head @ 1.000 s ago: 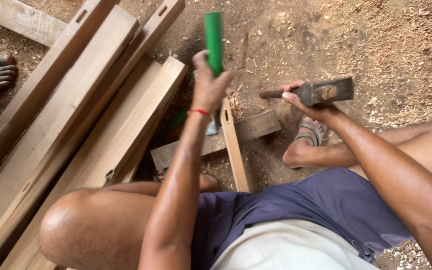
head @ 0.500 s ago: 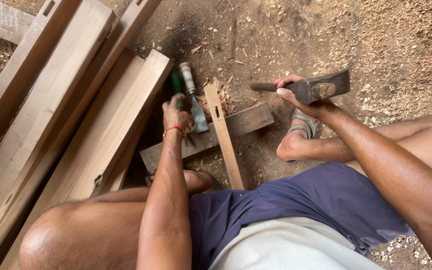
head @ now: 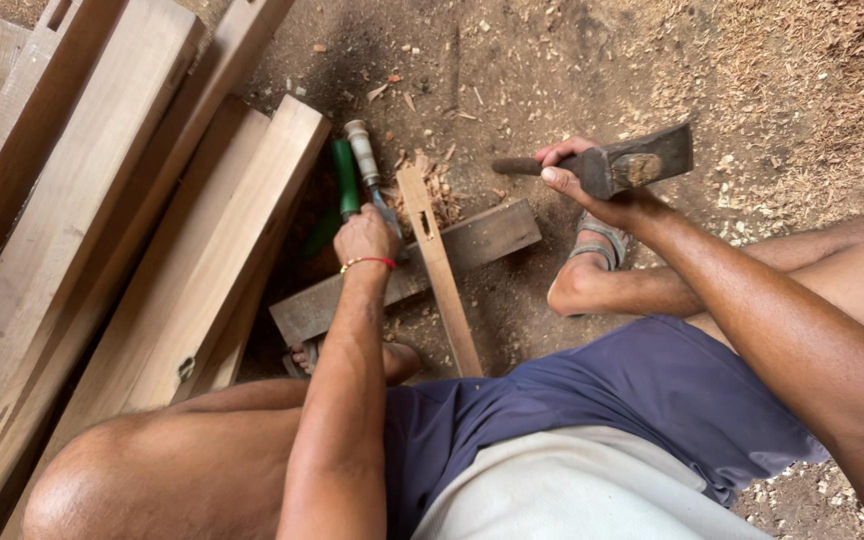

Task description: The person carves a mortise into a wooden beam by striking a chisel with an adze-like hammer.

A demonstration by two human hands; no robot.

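I see my left hand (head: 367, 236), fingers closed around the green-handled chisel (head: 345, 178), just left of the narrow wooden strip (head: 439, 268) lying across a dark block (head: 492, 232), and farther right my right hand (head: 574, 178) clamps the hammer (head: 620, 166).

The hammer (head: 617, 165) has a dull, worn metal head on a dark wooden handle. One chisel (head: 345, 178) has a glossy green plastic handle, the other chisel (head: 364, 155) a pale matt one. The planks (head: 152, 230) are smooth, bare wood. Rough sawdust and chips cover the dirt floor (head: 752, 100).
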